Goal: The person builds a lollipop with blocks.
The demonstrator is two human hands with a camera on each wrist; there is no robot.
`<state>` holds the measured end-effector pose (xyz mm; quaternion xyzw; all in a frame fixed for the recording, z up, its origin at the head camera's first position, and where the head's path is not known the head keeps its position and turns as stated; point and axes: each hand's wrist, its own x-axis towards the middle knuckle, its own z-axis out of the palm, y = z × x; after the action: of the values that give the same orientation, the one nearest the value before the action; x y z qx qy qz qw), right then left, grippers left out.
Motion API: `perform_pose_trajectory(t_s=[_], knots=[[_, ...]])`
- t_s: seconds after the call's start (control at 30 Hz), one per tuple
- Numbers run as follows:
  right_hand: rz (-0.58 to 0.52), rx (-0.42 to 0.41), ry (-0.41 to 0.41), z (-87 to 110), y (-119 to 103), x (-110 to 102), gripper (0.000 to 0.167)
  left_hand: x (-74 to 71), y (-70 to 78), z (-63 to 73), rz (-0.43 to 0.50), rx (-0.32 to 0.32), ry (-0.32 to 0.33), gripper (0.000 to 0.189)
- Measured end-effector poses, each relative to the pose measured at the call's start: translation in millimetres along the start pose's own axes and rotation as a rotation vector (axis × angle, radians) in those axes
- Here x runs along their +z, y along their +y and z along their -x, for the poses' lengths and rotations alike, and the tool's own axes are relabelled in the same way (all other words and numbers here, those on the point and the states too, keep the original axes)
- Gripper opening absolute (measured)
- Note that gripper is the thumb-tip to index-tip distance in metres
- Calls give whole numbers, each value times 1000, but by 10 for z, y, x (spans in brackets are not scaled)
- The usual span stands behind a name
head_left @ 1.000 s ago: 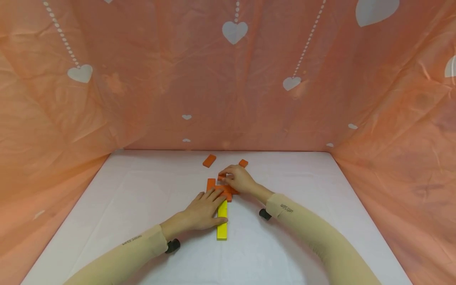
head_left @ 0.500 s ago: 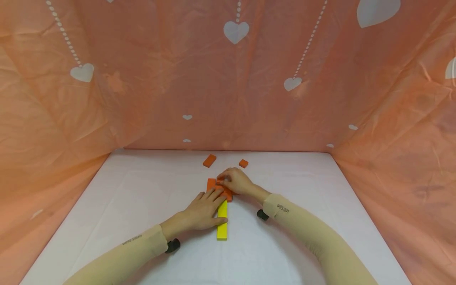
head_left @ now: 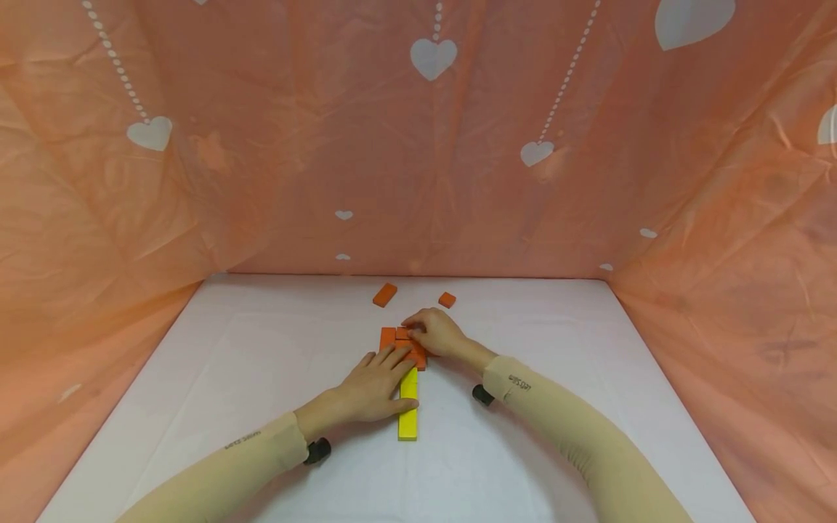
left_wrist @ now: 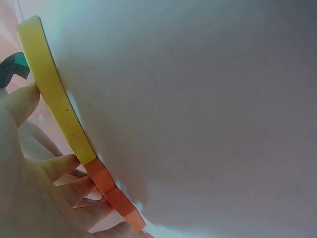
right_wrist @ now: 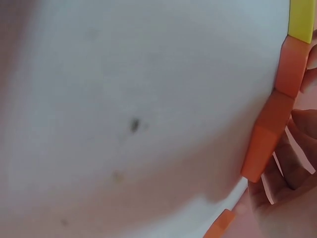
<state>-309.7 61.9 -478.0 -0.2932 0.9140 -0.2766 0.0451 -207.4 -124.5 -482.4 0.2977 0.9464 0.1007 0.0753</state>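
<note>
Beneath my left hand (head_left: 373,388) lie flat orange blocks (head_left: 418,361) set edge to edge. Its fingers rest spread over them, and the thumb touches the yellow strip (head_left: 407,428) that runs toward me from their near edge. My right hand (head_left: 439,333) is at the far end of the group, fingers bent and thumb on a small orange block (head_left: 402,333). That block sits beside a longer upright-lying orange block (head_left: 388,336). In the right wrist view, fingers (right_wrist: 285,171) lie along the orange blocks' side. The left hand hides part of the group.
Two loose orange blocks lie farther back: a longer one (head_left: 385,295) and a small one (head_left: 447,299). White cloth covers the table (head_left: 261,327). An orange curtain (head_left: 294,181) with white hearts encloses the back and sides.
The right hand has brought the small orange block down and toward me, against the others; its fingers have since shifted slightly right on it. The left hand has stayed in place.
</note>
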Motion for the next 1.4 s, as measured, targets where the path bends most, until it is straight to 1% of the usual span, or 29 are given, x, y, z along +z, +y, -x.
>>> perform_pose_trajectory(t_s=[0.33, 0.77, 0.97, 1.1, 1.17, 1.3, 1.4], knots=[[-6, -10, -8, -6, 0, 4, 24, -12, 7, 0, 1, 4, -3, 81], [1, 4, -18, -9, -2, 17, 25, -24, 17, 7, 15, -2, -3, 81], [-3, -9, -13, 1, 6, 18, 26, -19, 18, 10, 12, -6, -3, 81], [-48, -10, 16, 26, 20, 0, 26, -27, 30, 11, 18, -19, -14, 82], [-92, 11, 34, 44, 31, -26, 27, -21, 30, 14, 18, -18, -12, 81], [-162, 60, 96, 62, 89, -114, 28, -17, 32, 14, 17, -17, -5, 80], [-181, 99, 168, 76, 168, -189, 28, -18, 36, 15, 21, -20, -7, 79]])
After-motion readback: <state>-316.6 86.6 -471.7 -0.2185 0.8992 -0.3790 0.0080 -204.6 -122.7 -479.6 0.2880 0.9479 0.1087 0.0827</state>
